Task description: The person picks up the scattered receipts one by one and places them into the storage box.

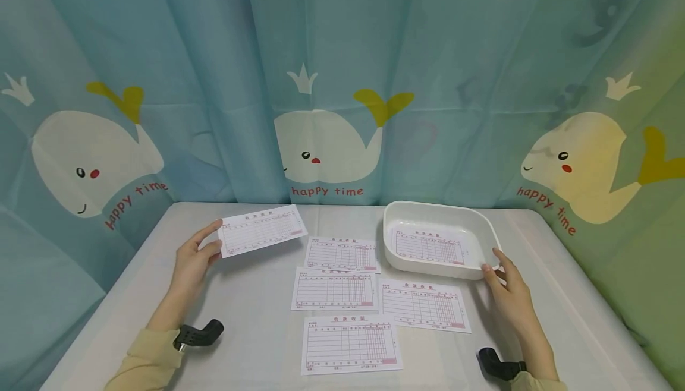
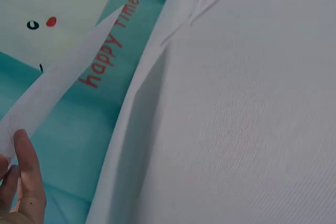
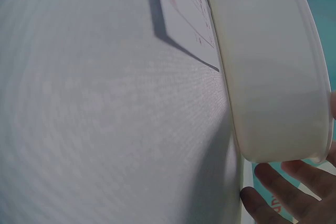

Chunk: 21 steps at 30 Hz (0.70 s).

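Pinching a slip (image 1: pixel 262 231), left grip (image 1: pixel 194 258); holding white tray (image 1: pixel 428 267), right grip (image 1: pixel 511 293)

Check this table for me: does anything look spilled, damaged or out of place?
Nothing looks spilled or damaged. The only untidy bit: four white rectangular paper slips with red printed forms lie loosely at slightly different angles on the white-covered table, rather than squared up. The shiny white rounded-rectangular tray looks intact.
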Motion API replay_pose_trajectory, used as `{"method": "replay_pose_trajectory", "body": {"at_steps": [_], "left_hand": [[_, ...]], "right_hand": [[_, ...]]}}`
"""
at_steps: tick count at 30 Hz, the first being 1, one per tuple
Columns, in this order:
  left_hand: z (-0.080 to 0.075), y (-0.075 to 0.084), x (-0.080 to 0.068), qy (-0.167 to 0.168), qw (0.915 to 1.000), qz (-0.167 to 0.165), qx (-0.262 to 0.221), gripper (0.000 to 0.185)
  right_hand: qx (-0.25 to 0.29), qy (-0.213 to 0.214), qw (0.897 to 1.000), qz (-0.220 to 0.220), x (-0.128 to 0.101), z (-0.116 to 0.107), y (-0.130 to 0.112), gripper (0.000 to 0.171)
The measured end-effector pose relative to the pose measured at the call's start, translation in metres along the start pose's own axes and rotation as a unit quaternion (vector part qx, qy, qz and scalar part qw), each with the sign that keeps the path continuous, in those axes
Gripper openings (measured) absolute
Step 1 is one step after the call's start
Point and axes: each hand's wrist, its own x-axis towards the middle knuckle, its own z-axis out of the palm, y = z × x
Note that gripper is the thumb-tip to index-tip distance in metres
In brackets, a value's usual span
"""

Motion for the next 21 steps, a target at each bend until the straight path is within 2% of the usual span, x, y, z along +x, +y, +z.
{"method": "replay_pose_trajectory", "body": {"at_steps": [8,14,21], "left_hand": [[0.011,0.002,-0.009,-0.046,0.995,-0.028,-0.085,0.051],[0.025,0.0,-0.011,-0.062,0.9923,-0.028,-0.103,0.049],[0.047,-0.002,-0.01,-0.073,0.9912,-0.038,-0.104,0.046]], "right_hand": [[-0.002,0.001,1.0,0.003,0.001,0.0,0.0,0.068],[-0.003,0.002,1.0,0.001,0.001,0.001,0.0,0.068],[0.0,0.0,1.0,-0.005,0.0,0.0,0.0,0.067]]}}
